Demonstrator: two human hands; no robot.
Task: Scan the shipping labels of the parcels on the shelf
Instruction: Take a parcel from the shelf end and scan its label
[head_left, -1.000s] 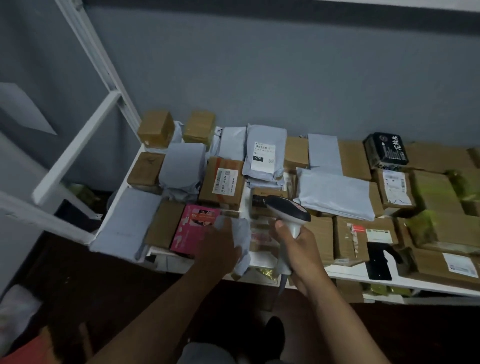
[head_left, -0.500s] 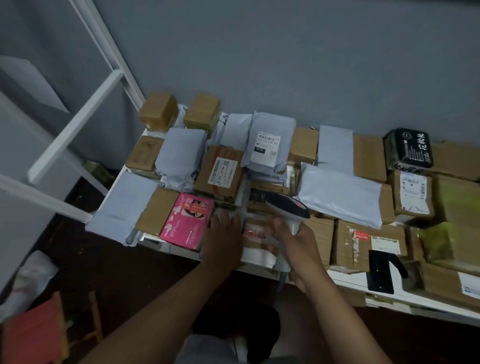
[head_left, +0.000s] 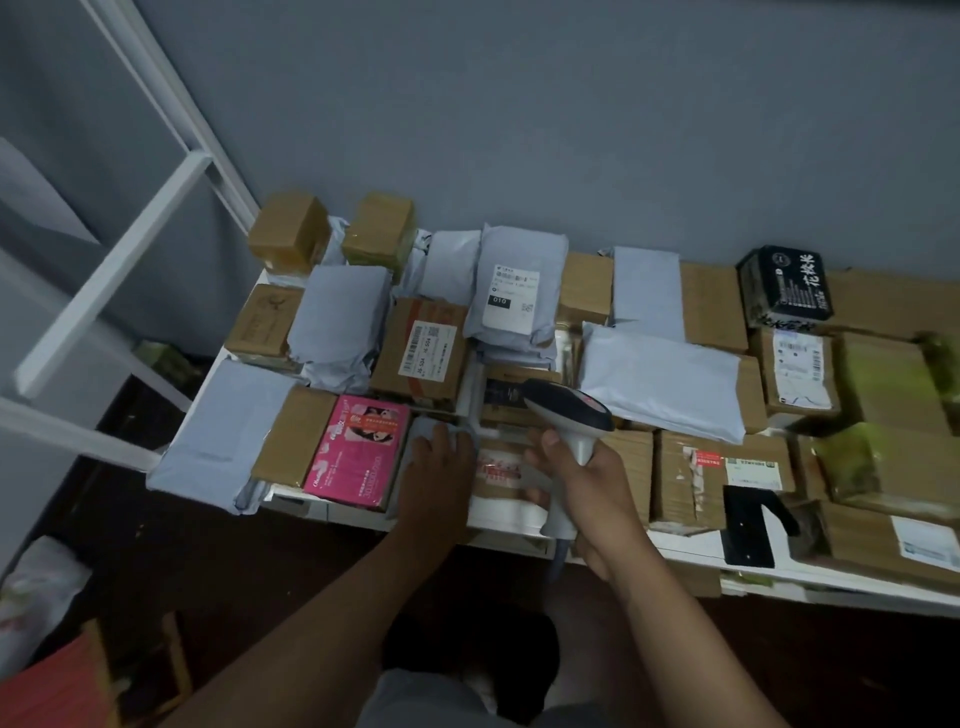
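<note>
Both hands are down at the front lip of the shelf (head_left: 675, 553). My right hand (head_left: 592, 493) has its fingers wrapped round the grip of the scanner (head_left: 569, 415), head pointing left over the parcels. My left hand (head_left: 436, 467) lies flat, fingers relaxed and spread, on a grey mailer beside the pink box (head_left: 358, 449).

Between the two hands sits a brown parcel with red print (head_left: 501, 467), overhanging the shelf's front edge a bit; it's blurry and I can't read its label.

Room to move is tight. Parcels cover the shelf right up to the grey wall (head_left: 571, 130), with the labelled box (head_left: 426, 351) and labelled grey bag (head_left: 511, 291) just behind my hands. At the left end a grey mailer (head_left: 218, 431) hangs over the corner, near the white frame bars (head_left: 104, 275). The only open space is the dark floor in front of the shelf.

Compared with a second ago, the white packet my left hand was gripping is down, and that hand has flattened out. The scanner grip looks unchanged.
</note>
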